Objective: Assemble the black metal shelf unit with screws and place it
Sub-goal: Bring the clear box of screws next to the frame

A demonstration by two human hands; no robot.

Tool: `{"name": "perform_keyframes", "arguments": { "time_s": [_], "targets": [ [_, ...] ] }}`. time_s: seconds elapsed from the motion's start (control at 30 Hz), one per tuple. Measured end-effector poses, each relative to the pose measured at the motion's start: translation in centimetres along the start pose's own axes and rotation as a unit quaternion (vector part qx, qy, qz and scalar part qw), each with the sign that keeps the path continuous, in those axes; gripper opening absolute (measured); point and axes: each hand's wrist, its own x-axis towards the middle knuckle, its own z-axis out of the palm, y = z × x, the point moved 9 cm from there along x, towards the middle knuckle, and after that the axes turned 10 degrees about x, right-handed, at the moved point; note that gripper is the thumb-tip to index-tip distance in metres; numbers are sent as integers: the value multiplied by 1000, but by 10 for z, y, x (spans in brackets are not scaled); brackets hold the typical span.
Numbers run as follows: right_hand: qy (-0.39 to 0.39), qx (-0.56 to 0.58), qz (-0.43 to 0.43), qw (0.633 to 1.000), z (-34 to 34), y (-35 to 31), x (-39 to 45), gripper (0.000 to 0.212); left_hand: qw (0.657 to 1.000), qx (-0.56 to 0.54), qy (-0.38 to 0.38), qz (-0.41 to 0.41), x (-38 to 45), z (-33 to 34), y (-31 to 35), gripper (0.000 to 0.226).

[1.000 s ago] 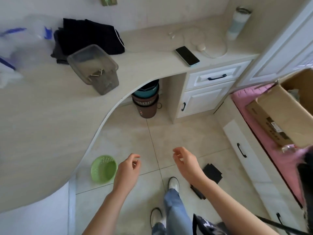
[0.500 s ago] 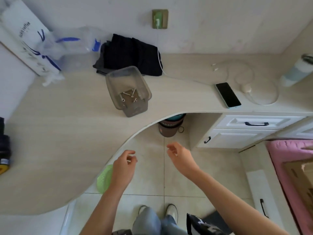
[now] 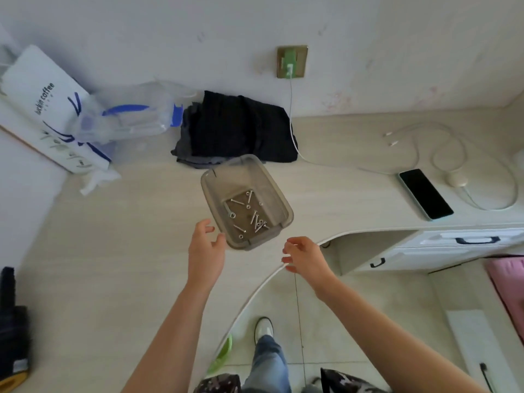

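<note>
Careful: both hands, left (image 3: 206,252) and right (image 3: 304,255), loosely curled and empty, near the clear plastic tub (image 3: 246,200); a clumsy grab could scatter its screws (image 3: 249,212).

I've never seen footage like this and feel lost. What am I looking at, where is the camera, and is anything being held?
There is no machine here: a person wears a wide-angle camera on the head, looking down at their own arms. The left hand and right hand reach over a pale curved desk; both are relaxed and hold nothing. Just beyond the left hand stands a clear plastic tub with loose screws in it, likely for the shelf. Behind it lie a black folded cloth and a coffee bag; to the right lie a phone and a white charging cable.
</note>
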Motion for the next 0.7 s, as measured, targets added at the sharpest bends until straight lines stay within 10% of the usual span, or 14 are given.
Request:
{"name": "perform_keyframes", "arguments": {
  "time_s": [0.3, 0.7],
  "targets": [
    [21, 252, 160, 954, 44, -8, 14, 23, 990, 94, -25, 98, 96, -5, 48, 60],
    [-22, 243, 179, 953, 44, -5, 22, 28, 931, 307, -35, 192, 144, 30, 87, 60]
  ]
}}
